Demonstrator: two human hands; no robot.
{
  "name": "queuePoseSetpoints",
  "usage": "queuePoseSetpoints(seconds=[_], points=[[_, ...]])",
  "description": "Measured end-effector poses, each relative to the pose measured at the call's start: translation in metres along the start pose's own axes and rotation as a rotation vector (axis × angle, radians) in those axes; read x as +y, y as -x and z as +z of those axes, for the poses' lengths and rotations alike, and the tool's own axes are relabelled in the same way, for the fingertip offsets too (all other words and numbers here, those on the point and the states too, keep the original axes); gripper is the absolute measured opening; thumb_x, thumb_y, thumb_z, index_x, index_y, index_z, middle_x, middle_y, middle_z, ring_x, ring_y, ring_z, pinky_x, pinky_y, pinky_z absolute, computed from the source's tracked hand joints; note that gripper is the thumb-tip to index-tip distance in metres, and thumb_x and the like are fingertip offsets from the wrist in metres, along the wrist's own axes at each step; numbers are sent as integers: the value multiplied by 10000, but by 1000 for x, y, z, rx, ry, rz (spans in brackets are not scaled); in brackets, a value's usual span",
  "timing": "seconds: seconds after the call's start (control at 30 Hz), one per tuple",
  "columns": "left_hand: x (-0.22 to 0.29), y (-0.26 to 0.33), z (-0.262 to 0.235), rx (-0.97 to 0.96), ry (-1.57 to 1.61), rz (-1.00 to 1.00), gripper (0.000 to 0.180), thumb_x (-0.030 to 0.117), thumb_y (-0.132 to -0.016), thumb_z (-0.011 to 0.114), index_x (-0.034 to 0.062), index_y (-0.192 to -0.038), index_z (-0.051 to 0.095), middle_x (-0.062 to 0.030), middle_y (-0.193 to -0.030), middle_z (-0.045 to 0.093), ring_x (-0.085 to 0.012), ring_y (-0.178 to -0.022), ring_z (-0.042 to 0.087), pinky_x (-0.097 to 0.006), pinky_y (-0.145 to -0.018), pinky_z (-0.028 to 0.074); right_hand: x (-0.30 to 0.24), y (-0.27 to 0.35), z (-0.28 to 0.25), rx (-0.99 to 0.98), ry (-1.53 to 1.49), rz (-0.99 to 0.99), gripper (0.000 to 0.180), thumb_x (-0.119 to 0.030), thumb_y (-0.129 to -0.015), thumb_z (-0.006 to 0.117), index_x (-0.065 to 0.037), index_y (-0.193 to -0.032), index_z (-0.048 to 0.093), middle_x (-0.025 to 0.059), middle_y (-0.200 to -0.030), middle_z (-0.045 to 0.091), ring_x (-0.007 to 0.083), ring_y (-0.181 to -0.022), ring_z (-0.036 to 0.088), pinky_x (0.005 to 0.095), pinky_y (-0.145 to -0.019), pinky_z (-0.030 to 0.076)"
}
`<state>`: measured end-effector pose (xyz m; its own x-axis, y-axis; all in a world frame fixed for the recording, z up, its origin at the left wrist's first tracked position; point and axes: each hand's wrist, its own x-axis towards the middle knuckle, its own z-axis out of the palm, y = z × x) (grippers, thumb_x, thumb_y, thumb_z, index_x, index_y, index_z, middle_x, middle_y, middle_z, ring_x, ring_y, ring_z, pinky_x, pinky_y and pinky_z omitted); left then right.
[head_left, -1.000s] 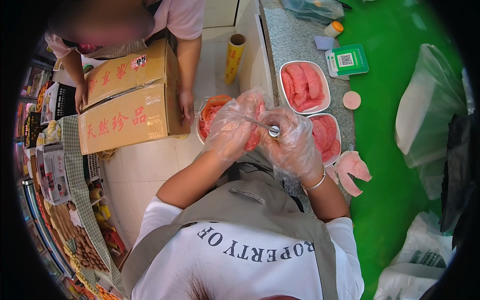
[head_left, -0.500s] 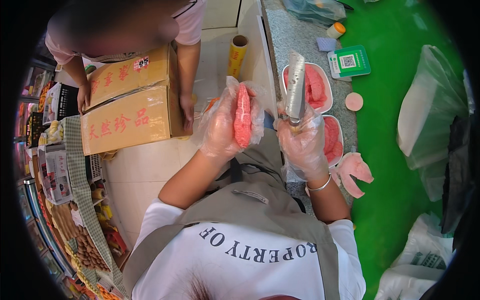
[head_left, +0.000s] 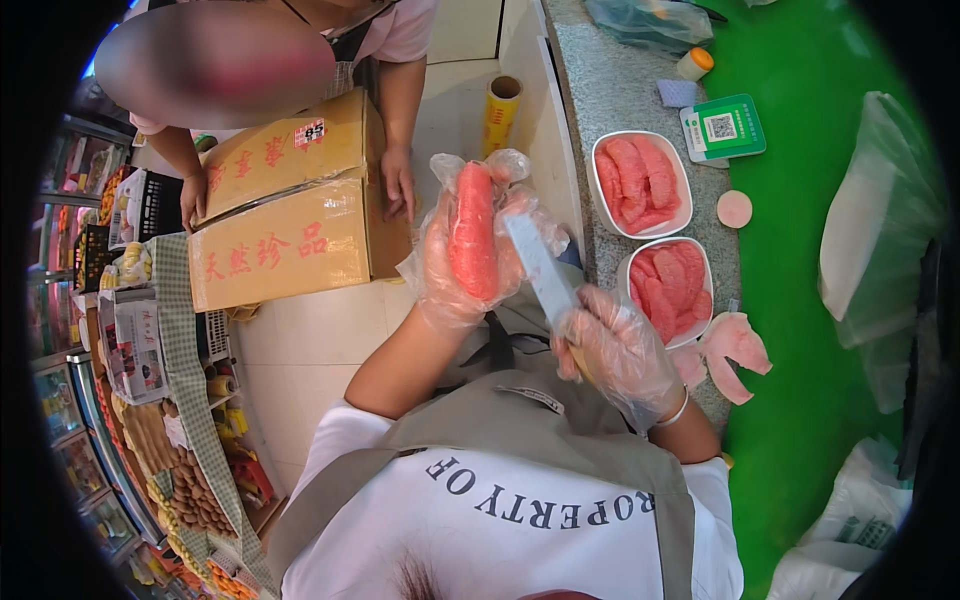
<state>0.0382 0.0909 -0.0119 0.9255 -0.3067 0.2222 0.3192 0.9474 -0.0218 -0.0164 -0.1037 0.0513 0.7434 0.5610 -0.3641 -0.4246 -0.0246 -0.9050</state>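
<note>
The left hand (head_left: 441,272) cradles a peeled pomelo segment (head_left: 473,232) in its half-curled palm. Beside it, the right hand (head_left: 626,355) is closed round a knife (head_left: 541,268); beyond that grip sits a white tray (head_left: 628,262).

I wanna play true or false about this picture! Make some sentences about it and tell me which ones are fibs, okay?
1. The left hand holds a pink fruit piece. True.
2. The right hand holds a spoon. False: it holds a knife.
3. Both hands wear clear plastic gloves. True.
4. The two white trays are empty. False: both have pink pieces in them.
5. A cardboard box is in front of the other person. True.
6. The upright roll near the box is blue. False: it is yellow.
</note>
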Motion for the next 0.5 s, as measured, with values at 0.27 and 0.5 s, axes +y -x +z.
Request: queuePoseSetpoints(seconds=[0.27,0.5], points=[[9,-18,11,-250,-234,112,288,432,-997,547,184,-1142,550,24,-819,576,-200,-848,522,-439,-906,412,16,7,12,-139,-194,82,331,-294,-1058,483,-35,-857,526,35,-697,587,91,-572,540,244,-523,430],[-1,-16,9,-217,-223,189,362,450,-974,568,233,-1261,597,-82,-1310,595,-315,-1359,416,-547,-1186,229,10,6,9,-222,3,20,329,-246,-1059,452,-8,-840,514,71,-699,572,127,-580,541,275,-539,454]])
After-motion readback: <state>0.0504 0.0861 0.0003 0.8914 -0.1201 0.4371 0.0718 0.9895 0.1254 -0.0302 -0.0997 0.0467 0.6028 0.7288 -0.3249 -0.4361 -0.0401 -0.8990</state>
